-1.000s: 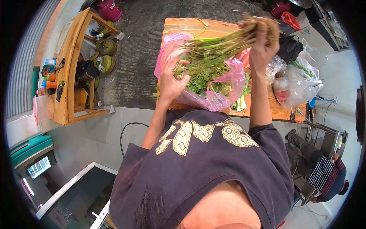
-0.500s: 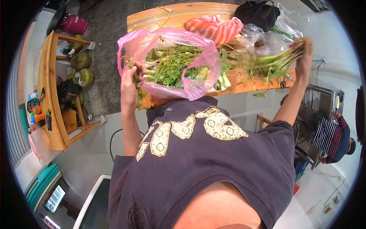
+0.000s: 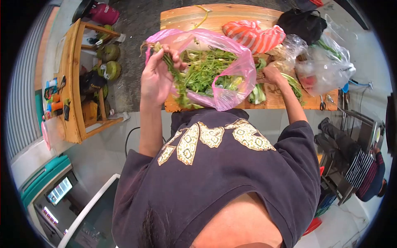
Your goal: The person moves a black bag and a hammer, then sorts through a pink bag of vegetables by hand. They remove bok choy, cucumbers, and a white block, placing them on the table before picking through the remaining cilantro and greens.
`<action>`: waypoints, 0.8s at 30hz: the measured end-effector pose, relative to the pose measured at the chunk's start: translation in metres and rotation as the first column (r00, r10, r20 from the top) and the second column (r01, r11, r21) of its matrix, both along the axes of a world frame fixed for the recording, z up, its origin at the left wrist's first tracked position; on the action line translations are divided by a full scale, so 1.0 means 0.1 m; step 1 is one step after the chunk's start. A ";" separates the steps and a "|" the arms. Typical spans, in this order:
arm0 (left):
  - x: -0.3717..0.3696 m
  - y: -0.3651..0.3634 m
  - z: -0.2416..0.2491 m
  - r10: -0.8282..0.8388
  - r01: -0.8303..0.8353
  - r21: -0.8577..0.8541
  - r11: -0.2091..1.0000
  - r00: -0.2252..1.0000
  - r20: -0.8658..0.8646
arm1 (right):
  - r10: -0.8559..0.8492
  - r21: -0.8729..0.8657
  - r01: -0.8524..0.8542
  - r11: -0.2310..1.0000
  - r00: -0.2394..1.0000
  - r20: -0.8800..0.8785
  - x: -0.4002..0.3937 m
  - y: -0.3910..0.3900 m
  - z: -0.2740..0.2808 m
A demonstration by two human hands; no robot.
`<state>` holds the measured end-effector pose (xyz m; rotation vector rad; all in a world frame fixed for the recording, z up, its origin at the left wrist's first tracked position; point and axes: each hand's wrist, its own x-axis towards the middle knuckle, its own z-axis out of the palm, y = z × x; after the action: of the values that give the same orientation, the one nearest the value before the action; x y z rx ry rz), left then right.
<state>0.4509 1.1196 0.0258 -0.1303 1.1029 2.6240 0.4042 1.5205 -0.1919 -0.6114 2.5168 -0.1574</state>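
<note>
My left hand (image 3: 159,76) is raised at the left side of a pink plastic bag (image 3: 231,97), its fingers closed round a small bunch of leafy herbs (image 3: 178,84). Roots stick out above the fingers and the leaves hang down. Inside the open bag lies a heap of green herbs (image 3: 206,68). To the right of the bag my right hand (image 3: 271,74) is low over the table, fingers curled at one end of a bunch of green stems (image 3: 294,87). My wrist covers part of that bunch. A pale-stemmed leafy vegetable (image 3: 257,94) lies between bag and hand.
On the wooden table (image 3: 178,17) are a red-and-white striped bag (image 3: 252,36), a black bag (image 3: 302,25), clear plastic bags (image 3: 324,72) and scissors (image 3: 322,103). A wooden shelf (image 3: 74,82) with gas cylinders stands left. Another person (image 3: 364,173) is at the right.
My right hand has swung left and down from the far right, bringing the green stems to the table beside the pink bag. My left hand still holds the herbs. The view has shifted.
</note>
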 end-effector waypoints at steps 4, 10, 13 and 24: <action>0.05 0.03 0.00 0.049 -0.047 0.191 0.981 0.999 -0.005 | -0.068 -0.165 0.044 0.985 0.987 -0.147 0.25 -0.03 0.39; -0.18 0.24 -0.07 -0.051 0.088 0.502 0.860 0.995 -0.087 | -0.451 -0.809 0.308 0.500 0.890 0.059 0.39 -0.96 2.09; -0.34 0.60 0.03 -0.088 0.156 0.455 0.877 0.982 -0.167 | -0.311 -0.964 0.247 0.096 0.928 0.207 0.45 -1.53 2.12; -0.01 0.06 0.26 -0.230 -0.619 -0.781 0.086 0.750 -0.620 | -0.422 -0.677 0.725 -0.125 0.578 0.698 0.86 -0.37 1.69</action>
<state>0.4500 1.1255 0.0514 0.3984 3.2135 1.3899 0.4901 1.4833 -0.0225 0.3166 1.8536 -2.1855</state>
